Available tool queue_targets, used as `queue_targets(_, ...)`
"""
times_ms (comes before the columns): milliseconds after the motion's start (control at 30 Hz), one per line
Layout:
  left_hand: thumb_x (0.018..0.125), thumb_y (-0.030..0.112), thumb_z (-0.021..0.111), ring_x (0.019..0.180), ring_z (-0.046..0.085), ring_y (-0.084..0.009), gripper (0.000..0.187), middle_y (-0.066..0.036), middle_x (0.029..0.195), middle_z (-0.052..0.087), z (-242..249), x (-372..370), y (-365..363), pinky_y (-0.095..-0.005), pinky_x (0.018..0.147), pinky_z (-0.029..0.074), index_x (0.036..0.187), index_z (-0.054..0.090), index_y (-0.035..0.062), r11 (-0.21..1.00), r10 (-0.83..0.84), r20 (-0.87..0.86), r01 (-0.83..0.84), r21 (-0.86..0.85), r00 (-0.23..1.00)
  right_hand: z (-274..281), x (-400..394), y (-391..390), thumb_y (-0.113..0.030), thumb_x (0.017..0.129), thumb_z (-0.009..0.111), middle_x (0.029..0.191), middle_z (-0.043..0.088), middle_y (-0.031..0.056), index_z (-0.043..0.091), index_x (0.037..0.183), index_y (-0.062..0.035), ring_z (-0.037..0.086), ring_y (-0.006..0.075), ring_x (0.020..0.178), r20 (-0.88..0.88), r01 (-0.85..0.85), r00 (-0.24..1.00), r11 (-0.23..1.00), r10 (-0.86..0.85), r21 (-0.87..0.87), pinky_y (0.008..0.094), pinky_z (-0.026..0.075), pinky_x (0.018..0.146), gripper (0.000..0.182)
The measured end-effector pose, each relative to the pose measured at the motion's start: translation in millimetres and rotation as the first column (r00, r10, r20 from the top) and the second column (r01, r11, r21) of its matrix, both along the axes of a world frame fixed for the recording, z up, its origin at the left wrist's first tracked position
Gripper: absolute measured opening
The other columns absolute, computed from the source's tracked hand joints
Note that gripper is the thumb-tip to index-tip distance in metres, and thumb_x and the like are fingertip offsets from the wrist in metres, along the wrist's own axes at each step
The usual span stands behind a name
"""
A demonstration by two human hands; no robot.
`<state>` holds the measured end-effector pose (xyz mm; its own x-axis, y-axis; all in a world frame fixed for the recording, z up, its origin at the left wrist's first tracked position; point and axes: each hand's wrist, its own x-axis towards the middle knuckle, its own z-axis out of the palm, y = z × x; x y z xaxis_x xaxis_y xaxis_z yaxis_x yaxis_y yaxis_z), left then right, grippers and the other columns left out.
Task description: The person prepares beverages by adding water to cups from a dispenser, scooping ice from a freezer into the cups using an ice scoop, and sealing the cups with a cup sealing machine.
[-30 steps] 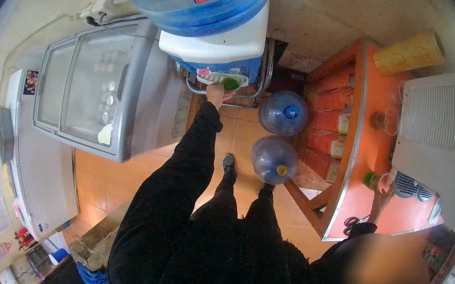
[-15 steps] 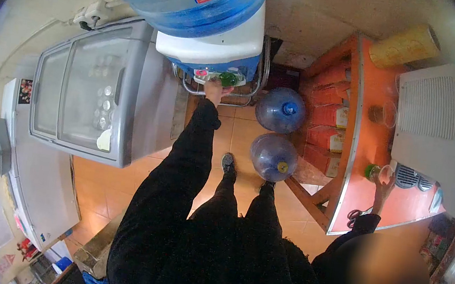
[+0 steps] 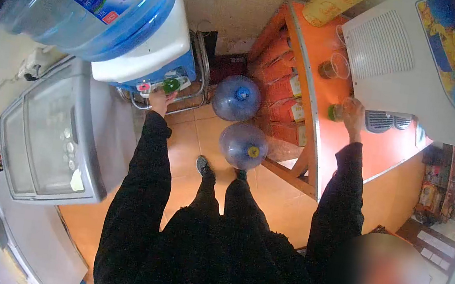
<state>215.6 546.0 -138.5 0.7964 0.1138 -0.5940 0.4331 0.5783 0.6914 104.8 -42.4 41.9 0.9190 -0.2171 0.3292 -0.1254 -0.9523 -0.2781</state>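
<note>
At the front of the water dispenser (image 3: 150, 51), my left hand (image 3: 160, 101) is closed on a clear cup with green contents (image 3: 171, 85), below the taps. My right hand (image 3: 353, 117) reaches over the orange counter (image 3: 319, 145), its fingers wrapped round a clear cup with something green at its far end (image 3: 335, 112). This second cup is tilted onto its side, left of the drip grilles (image 3: 379, 122) of a white machine (image 3: 386, 48). Fingers partly hide both cups.
Two empty blue water jugs (image 3: 236, 98) stand on the tiled floor between dispenser and counter. A glass-topped freezer (image 3: 58, 137) is at left. Clear cups (image 3: 338, 66) and a yellow roll (image 3: 335, 4) are on the counter. A blurred round shape is at lower right.
The view has turned, so the dispenser, jugs and counter appear further left. My left hand is still at the dispenser with its cup; my right hand is still beside the grilles, wrapped more fully round its cup.
</note>
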Motion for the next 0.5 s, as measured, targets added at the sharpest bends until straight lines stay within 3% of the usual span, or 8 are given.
queue_targets(100,0.085,0.005,0.032,0.065,0.061,-0.0338,0.018,-0.023,0.084,0.056,7.1,-0.2,-4.7,-0.0398,0.053,0.054,0.099,0.037,-0.0051,0.994,-0.002,-0.003,0.003,0.107,1.000,16.0,27.1,19.9,-0.038,0.066,0.064,0.109,0.044,0.0204,0.042,0.113,-0.0090,0.043,0.0380,0.097,-0.092,0.077,0.992,0.994,-0.084,-0.082,0.0451,0.036,0.081,0.059)
queue_targets(167,0.085,0.005,0.032,0.065,0.061,-0.0344,0.018,-0.023,0.083,0.056,6.1,0.2,-1.3,-0.0397,0.052,0.054,0.100,0.036,-0.0046,0.990,0.009,-0.030,-0.005,0.137,0.999,29.7,44.7,31.8,-0.040,0.061,0.067,0.105,0.045,0.0233,0.034,0.122,-0.0147,0.044,0.0392,0.101,-0.343,0.172,0.914,0.972,-0.218,-0.159,0.0467,0.037,0.083,0.074)
queue_targets(233,0.086,0.008,0.033,0.064,0.061,-0.0348,0.018,-0.024,0.083,0.055,2.2,-7.3,4.4,-0.0394,0.053,0.054,0.100,0.034,-0.0045,0.999,0.026,-0.047,-0.028,-0.045,0.999,31.0,53.4,29.6,-0.043,0.061,0.067,0.108,0.044,0.0240,0.032,0.123,-0.0173,0.044,0.0397,0.101,-0.303,0.079,0.943,0.975,-0.141,-0.208,0.0465,0.037,0.083,0.076)
queue_targets(267,0.087,0.010,0.034,0.064,0.061,-0.0338,0.021,-0.024,0.084,0.055,-1.7,-10.7,1.7,-0.0385,0.054,0.054,0.101,0.034,-0.0048,0.991,0.002,-0.097,0.011,0.134,0.995,29.9,56.8,29.7,-0.045,0.061,0.066,0.110,0.043,0.0247,0.030,0.125,-0.0198,0.045,0.0401,0.101,-0.268,0.001,0.960,0.964,-0.075,-0.265,0.0463,0.038,0.083,0.078)
queue_targets(300,0.087,0.010,0.034,0.064,0.061,-0.0338,0.021,-0.024,0.084,0.055,1.0,-18.8,2.3,-0.0385,0.054,0.054,0.101,0.034,-0.0048,0.990,0.015,-0.101,-0.001,0.141,0.995,30.9,61.7,31.5,-0.045,0.061,0.066,0.110,0.043,0.0247,0.030,0.125,-0.0198,0.045,0.0401,0.101,-0.272,-0.012,0.960,0.966,-0.060,-0.258,0.0463,0.038,0.083,0.078)
queue_targets(367,0.088,0.013,0.035,0.065,0.061,-0.0317,0.023,-0.023,0.085,0.056,9.7,-29.2,-0.9,-0.0370,0.054,0.054,0.104,0.034,-0.0041,0.991,0.005,-0.009,-0.003,0.134,1.000,38.6,74.9,30.3,-0.049,0.061,0.064,0.114,0.041,0.0268,0.029,0.125,-0.0222,0.044,0.0415,0.103,-0.540,0.115,0.825,0.985,-0.167,-0.129,0.0449,0.038,0.084,0.077)
queue_targets(433,0.088,0.017,0.037,0.064,0.061,-0.0296,0.028,-0.022,0.084,0.057,-17.8,-32.3,9.7,-0.0356,0.053,0.053,0.107,0.034,-0.0038,0.981,0.000,-0.050,0.010,0.194,0.999,35.8,73.6,30.5,-0.049,0.062,0.063,0.114,0.042,0.0250,0.033,0.122,-0.0205,0.046,0.0402,0.101,-0.473,0.082,0.869,0.985,-0.145,-0.151,0.0440,0.039,0.083,0.072)
queue_targets(500,0.088,0.019,0.038,0.064,0.062,-0.0281,0.030,-0.020,0.084,0.057,-42.9,-41.3,20.3,-0.0343,0.052,0.053,0.108,0.034,-0.0031,1.000,-0.009,0.003,0.009,-0.028,1.000,39.2,78.3,27.8,-0.049,0.063,0.062,0.115,0.044,0.0232,0.038,0.119,-0.0189,0.048,0.0388,0.099,-0.398,0.054,0.909,0.983,-0.120,-0.173,0.0432,0.039,0.082,0.068)
